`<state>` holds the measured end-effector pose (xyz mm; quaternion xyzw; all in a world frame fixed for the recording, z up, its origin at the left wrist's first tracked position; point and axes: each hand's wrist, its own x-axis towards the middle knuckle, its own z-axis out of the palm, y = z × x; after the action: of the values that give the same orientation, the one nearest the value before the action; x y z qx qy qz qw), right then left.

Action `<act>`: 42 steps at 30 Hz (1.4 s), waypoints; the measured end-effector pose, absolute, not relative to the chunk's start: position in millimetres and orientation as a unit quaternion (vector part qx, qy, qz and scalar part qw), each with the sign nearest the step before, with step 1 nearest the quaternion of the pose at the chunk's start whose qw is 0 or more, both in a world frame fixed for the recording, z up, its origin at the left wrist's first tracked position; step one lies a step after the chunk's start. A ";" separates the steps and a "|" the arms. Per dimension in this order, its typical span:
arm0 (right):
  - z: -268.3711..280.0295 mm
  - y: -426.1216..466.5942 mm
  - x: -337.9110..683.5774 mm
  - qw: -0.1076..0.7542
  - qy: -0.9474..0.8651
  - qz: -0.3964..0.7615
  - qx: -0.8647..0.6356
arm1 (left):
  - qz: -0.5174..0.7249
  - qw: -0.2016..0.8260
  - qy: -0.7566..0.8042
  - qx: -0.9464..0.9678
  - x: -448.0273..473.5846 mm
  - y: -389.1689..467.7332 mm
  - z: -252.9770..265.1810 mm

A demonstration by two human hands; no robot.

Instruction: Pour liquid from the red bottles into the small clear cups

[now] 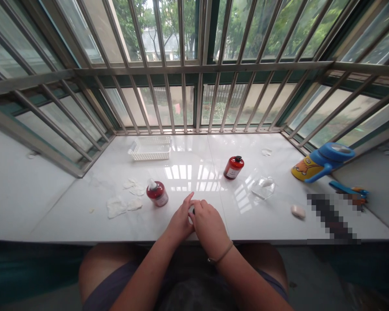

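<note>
My left hand and my right hand meet over the front of the white counter, fingers curled and tips together. Between them shows a bit of a small black thing, mostly hidden by the fingers, so its kind is unclear. Just left of my hands stands a red bottle with a whitish, translucent top. A second red bottle, with a black top and a pale label, stands farther back on the right. Crumpled white tissues lie left of the nearer bottle.
A white plastic basket sits at the back left. To the right are a clear plastic piece, a pinkish bar, a blue-and-yellow bottle lying tilted, and a blue strap. Metal window bars line the back.
</note>
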<state>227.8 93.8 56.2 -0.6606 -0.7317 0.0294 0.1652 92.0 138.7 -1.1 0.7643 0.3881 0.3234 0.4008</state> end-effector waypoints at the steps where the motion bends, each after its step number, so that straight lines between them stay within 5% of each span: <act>1: 55.6 95.4 228.3 0.157 -0.738 0.033 -0.656 | 0.321 0.403 0.385 0.766 91.9 138.8 -0.7; 11: 87.0 97.4 258.0 0.162 -0.806 0.115 -0.558 | 0.300 0.372 0.395 0.784 90.6 139.1 1.7; 15: 71.0 92.6 292.1 0.228 -0.757 0.092 -0.605 | 0.336 0.265 0.346 0.835 80.5 132.1 0.9; 21: -1.3 75.4 384.3 0.288 -0.642 0.009 -0.711 | 0.552 0.059 0.443 0.704 39.5 121.3 10.4; 28: -35.0 66.8 418.2 0.280 -0.600 -0.035 -0.749 | 0.511 0.208 0.565 0.614 7.3 177.3 34.9; 42: 45.4 80.2 268.3 0.449 -0.705 0.050 -0.547 | 0.471 0.366 0.486 0.639 24.8 194.4 41.3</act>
<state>268.3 80.2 45.4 -0.5465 -0.7048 0.0501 0.4495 24.8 194.4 41.3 0.6391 0.4861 0.4705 0.3658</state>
